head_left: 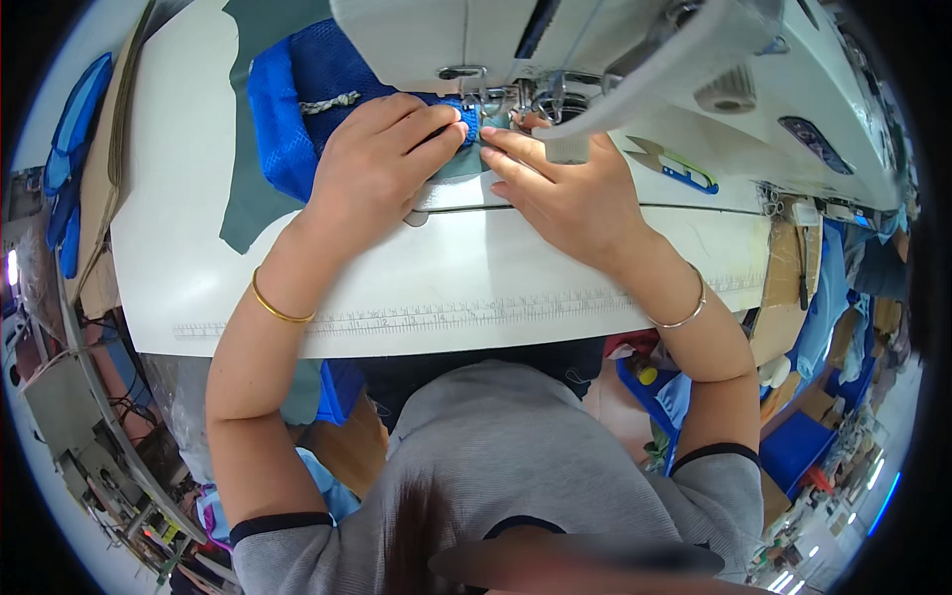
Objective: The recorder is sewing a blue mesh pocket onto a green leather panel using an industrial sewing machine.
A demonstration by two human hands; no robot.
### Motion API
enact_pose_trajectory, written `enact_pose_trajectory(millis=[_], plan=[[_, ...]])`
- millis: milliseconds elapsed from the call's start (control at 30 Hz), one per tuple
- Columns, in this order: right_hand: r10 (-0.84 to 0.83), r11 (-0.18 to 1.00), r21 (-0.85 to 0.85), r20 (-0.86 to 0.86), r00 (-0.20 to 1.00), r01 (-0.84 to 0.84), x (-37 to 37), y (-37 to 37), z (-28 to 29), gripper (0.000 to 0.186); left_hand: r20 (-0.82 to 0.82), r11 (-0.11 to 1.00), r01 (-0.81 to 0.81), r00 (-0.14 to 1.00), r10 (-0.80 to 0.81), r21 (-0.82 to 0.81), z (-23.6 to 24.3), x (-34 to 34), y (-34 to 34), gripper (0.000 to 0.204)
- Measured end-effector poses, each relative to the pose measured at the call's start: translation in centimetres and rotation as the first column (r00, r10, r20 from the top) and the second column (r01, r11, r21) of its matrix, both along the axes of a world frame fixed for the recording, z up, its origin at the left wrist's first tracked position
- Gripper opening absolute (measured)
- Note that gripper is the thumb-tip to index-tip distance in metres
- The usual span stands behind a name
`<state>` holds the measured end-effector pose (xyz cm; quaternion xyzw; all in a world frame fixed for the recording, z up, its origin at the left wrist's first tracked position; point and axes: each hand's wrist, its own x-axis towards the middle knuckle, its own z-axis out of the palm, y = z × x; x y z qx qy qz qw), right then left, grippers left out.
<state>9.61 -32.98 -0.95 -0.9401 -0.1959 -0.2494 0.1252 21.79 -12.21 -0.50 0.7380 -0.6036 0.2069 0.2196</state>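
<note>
My left hand (387,174) grips the edge of a blue mesh fabric piece (283,114), with its fingers curled and pressed together beside the presser foot of a white sewing machine (416,40). A knotted cord (327,102) lies on the mesh. My right hand (565,188) rests just right of the presser foot, fingers stretched out on grey-green fabric (461,161), their tips close to the blue edge. More grey-green fabric (248,213) lies under the mesh at the left. The needle area is partly hidden by machine parts.
A white worktable (169,258) has a printed ruler along its front. Small snips (684,174) lie right of my right hand. Blue pieces (77,159) and cardboard sit at the left edge. Blue bins (793,451) and cloth crowd the lower right.
</note>
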Motion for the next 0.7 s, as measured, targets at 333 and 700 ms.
enact_pose_trajectory(millis=[333, 700], plan=[[-0.018, 0.998, 0.066, -0.078, 0.997, 0.023, -0.14, -0.22, -0.4, 0.026, -0.06, 1.0, 0.021, 0.998, -0.02, 0.016, 0.53, 0.12, -0.01, 0.031], [0.01, 0.995, 0.1, -0.106, 0.994, 0.001, 0.23, -0.12, -0.35, 0.032, -0.073, 1.0, -0.003, 0.997, 0.003, -0.003, 0.45, 0.31, -0.17, 0.029]])
